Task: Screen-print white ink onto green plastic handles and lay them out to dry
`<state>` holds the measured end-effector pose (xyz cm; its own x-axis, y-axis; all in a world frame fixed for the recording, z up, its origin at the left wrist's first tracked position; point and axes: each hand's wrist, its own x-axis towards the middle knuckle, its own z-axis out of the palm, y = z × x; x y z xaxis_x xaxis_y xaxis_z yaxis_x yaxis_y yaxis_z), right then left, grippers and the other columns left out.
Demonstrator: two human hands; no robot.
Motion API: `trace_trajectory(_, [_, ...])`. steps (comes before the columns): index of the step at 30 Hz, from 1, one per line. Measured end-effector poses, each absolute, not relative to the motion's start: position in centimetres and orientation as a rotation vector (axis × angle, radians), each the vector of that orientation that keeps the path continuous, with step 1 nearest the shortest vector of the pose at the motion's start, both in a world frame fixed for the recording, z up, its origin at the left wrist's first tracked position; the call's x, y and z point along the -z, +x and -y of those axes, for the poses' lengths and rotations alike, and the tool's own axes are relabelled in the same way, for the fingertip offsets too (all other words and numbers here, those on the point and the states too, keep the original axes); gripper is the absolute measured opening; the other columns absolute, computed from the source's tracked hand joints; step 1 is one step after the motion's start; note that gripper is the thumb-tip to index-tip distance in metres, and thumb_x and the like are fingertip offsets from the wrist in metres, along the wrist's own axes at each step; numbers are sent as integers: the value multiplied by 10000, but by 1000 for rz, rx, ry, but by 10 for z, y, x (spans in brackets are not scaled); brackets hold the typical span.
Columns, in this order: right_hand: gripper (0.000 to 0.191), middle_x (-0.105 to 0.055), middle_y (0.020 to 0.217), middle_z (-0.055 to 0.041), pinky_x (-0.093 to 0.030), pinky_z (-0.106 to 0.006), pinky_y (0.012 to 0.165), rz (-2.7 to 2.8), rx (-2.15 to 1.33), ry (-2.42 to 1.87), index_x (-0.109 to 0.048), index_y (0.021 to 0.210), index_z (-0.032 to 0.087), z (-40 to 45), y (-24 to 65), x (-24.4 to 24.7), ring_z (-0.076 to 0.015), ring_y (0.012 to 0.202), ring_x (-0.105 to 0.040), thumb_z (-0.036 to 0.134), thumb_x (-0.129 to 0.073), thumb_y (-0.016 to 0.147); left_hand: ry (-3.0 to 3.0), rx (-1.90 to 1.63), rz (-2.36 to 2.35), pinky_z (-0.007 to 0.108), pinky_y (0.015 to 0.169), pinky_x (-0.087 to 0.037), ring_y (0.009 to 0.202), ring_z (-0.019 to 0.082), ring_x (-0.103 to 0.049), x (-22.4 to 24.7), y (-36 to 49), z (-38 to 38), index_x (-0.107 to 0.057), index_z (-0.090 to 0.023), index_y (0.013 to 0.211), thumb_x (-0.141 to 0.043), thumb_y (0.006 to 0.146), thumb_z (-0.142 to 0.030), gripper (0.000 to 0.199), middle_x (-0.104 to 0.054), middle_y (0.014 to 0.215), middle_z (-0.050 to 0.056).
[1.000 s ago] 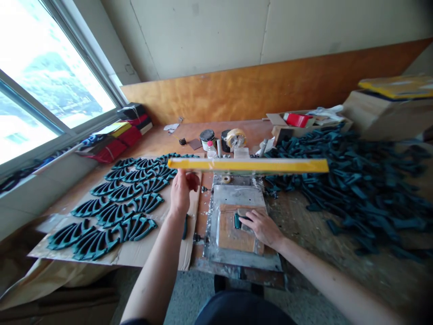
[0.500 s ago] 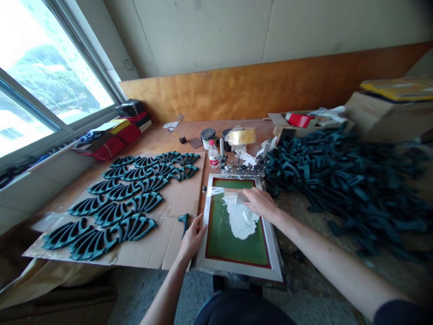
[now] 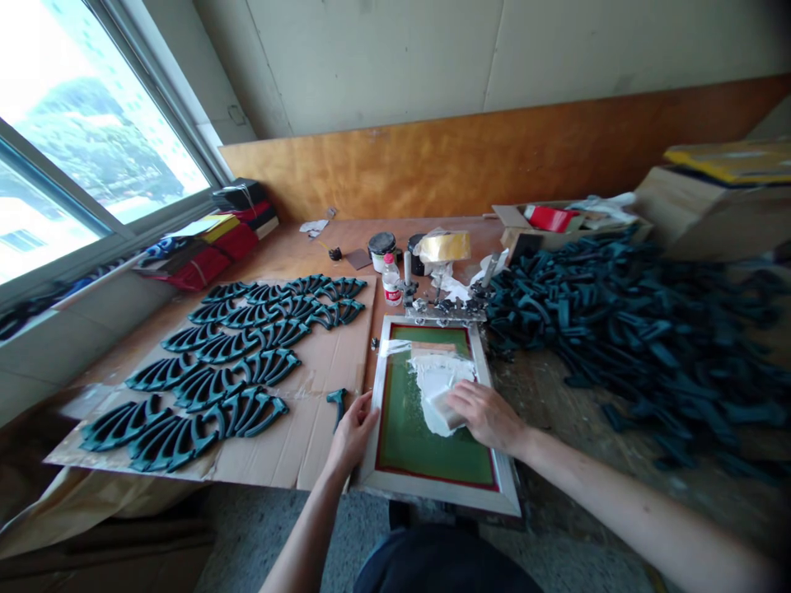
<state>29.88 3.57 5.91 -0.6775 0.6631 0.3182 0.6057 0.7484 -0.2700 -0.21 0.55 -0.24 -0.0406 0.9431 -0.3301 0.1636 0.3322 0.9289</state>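
Note:
A framed green screen point(image 3: 401, 445) lies in front of me, hinged to a metal clamp point(image 3: 445, 309) at its far edge. White paste point(image 3: 426, 379) is spread over its middle and upper part. My right hand point(image 3: 485, 412) is closed on a pale flat scraper point(image 3: 446, 408), which rests in the paste. A tan flat piece point(image 3: 432, 349) lies on the screen near the far end. My left hand point(image 3: 353, 430) holds the left rim of the frame, its fingers curled at the edge. Just beside it, one dark green part point(image 3: 337, 400) lies on the cardboard.
Rows of dark green parts point(image 3: 210, 383) cover the cardboard point(image 3: 321, 362) on the left. A large heap of similar parts point(image 3: 618, 321) fills the right side. Behind the clamp stand a bottle point(image 3: 391, 282), a jar point(image 3: 381, 251) and a tape roll point(image 3: 443, 247). Boxes point(image 3: 710, 206) stand at the back right.
My right hand has moved toward me across the screen with the scraper, from the far end to the paste's near part. The tan piece now shows uncovered. My left hand has stayed on the frame.

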Motion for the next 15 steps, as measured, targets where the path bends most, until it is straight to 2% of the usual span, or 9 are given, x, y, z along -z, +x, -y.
trace_trajectory(6, [144,-669,889,-39,-455,-314,787,2633,-283,-1020,-645,966,209,-44,300,-70,-191,856,-593,174,-559,855,1015,-908,-1424,255,598,-492,661,167,-638,1,-4,-5,-493,-131,1297,-619,772,-519,665,-693,787,39])
trace_trajectory(8, [297,-680,1001,-30,-463,-305,803,2558,-261,-1170,-607,1146,248,-67,293,-85,-189,896,-610,233,-610,849,995,-909,-1423,229,548,-462,584,139,-599,-12,-4,-6,-477,-131,1318,-647,749,-517,708,-662,701,4])
trace_trajectory(11, [584,-675,1065,-20,-482,-283,727,2429,-133,-1417,-435,1382,321,-101,290,-110,-194,892,-630,323,-641,835,923,-918,-1384,213,509,-432,529,123,-564,-50,-3,-7,-459,-155,1348,-690,705,-529,779,-638,645,-24])
trace_trajectory(13, [619,-679,1019,-17,-473,-273,643,2311,-40,-1524,-383,1420,338,-118,303,-124,-194,814,-640,418,-611,850,890,-955,-1365,218,524,-438,575,136,-587,-81,-1,-11,-544,-174,1276,-685,702,-553,701,-662,700,-6])
trace_trajectory(15, [538,-683,959,-26,-459,-269,617,2108,-6,-1586,-430,1389,299,-125,329,-128,-185,748,-637,471,-531,890,908,-1038,-1361,220,548,-447,636,147,-606,-110,3,-18,-666,-166,1076,-647,727,-587,547,-675,762,16])
